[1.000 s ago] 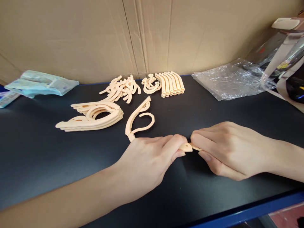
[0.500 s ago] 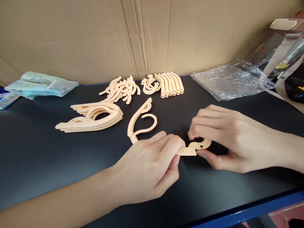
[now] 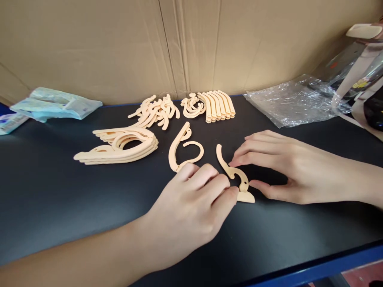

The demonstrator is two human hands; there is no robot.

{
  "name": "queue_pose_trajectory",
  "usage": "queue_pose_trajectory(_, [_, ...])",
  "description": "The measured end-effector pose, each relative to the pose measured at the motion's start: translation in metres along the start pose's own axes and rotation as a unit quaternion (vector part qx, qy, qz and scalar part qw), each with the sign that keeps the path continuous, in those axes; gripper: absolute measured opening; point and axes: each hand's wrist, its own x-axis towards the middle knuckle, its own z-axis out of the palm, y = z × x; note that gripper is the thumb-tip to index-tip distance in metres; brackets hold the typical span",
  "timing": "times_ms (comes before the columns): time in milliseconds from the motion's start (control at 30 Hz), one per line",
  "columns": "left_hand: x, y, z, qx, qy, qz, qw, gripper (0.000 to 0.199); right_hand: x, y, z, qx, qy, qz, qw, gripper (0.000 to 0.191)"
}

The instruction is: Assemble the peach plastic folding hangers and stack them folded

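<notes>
My left hand (image 3: 194, 203) is closed over a cream plastic hanger, whose short end shows past my fingers. The hanger's hook (image 3: 194, 148) and one arm (image 3: 178, 147) reach out beyond my knuckles. A small curved piece (image 3: 237, 173) with a hole stands against the hanger's near end, its thin tail pointing up and away. Beside it on the right, my right hand (image 3: 278, 169) has its thumb and fingers apart around the piece, the fingertips close to it or just touching.
Stacked hangers (image 3: 131, 153) lie at the left. Behind are a pile of curved parts (image 3: 155, 111), loose hooks (image 3: 193, 107) and a row of arms (image 3: 217, 105). Clear plastic (image 3: 287, 101) lies back right, a pale blue packet (image 3: 56, 104) back left. The blue table edge (image 3: 329, 268) is near.
The small curved piece has turned, so its tail now points away from me. My right hand's fingers have spread from it. The view has shifted slightly.
</notes>
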Motion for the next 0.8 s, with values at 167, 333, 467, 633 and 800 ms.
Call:
queue_pose_trajectory(167, [-0.002, 0.006, -0.004, 0.029, 0.007, 0.032, 0.999, 0.025, 0.002, -0.007, 0.000, 0.037, -0.009, -0.006, 0.999, 0.019])
queue_pose_trajectory(333, [-0.009, 0.015, -0.012, 0.043, -0.001, 0.062, 0.997, 0.043, 0.003, -0.013, 0.004, 0.052, -0.009, -0.029, 0.998, 0.016])
queue_pose_trajectory(467, [-0.023, -0.002, -0.021, 0.038, -0.022, 0.033, 0.998, 0.037, 0.000, -0.018, 0.009, 0.034, 0.003, -0.056, 0.998, 0.033])
queue_pose_trajectory(633, [-0.040, -0.037, -0.021, 0.101, -0.036, -0.085, 0.991, 0.033, 0.000, -0.024, 0.010, 0.028, -0.007, -0.061, 0.998, 0.021])
queue_pose_trajectory(800, [-0.042, -0.046, -0.014, 0.066, -0.048, -0.134, 0.988, 0.034, 0.003, -0.028, 0.007, 0.055, -0.033, -0.042, 0.997, 0.011])
